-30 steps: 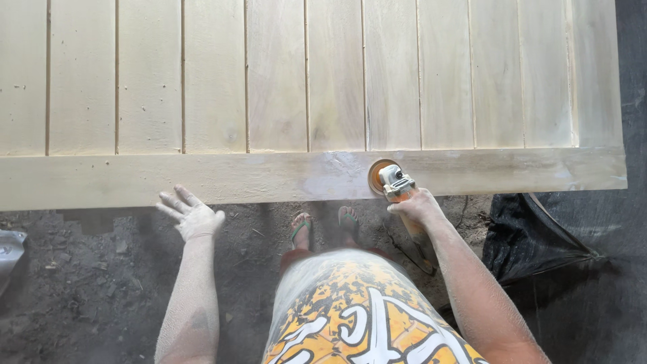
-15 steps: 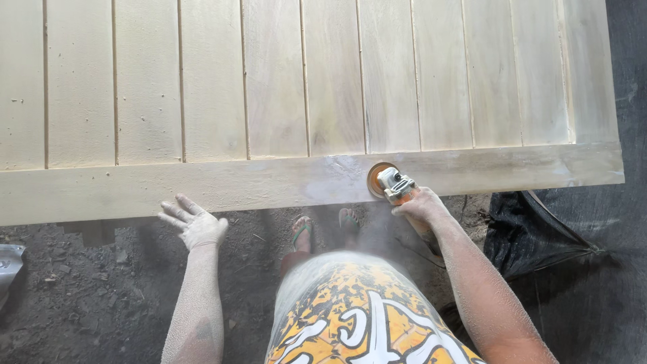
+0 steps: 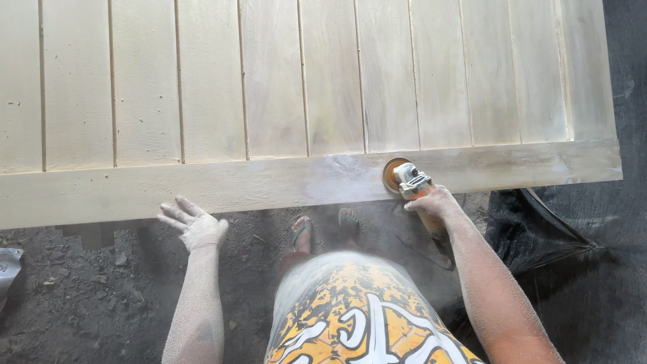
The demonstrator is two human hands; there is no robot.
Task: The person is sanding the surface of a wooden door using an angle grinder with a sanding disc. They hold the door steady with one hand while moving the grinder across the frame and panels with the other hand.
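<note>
A large pale wooden panel of vertical boards [image 3: 303, 81] lies flat, with a wide bottom rail [image 3: 202, 189] along its near edge. My right hand [image 3: 435, 202] grips an angle grinder [image 3: 411, 182] whose orange sanding disc [image 3: 392, 172] presses on the rail, right of centre. Dust hangs around it. My left hand [image 3: 195, 226], fingers spread, rests against the rail's near edge and holds nothing. Both arms are coated in pale dust.
Dark dirt floor [image 3: 87, 296] lies under the panel. My sandalled feet [image 3: 323, 226] stand just below the rail. A black sheet [image 3: 559, 249] covers the ground at right. A grey object [image 3: 8, 266] sits at the left edge. The grinder's cord [image 3: 418, 246] trails near my right leg.
The grinder and my right hand have slid to the right along the rail. My left hand stays against the rail's edge. The view has shifted slightly.
</note>
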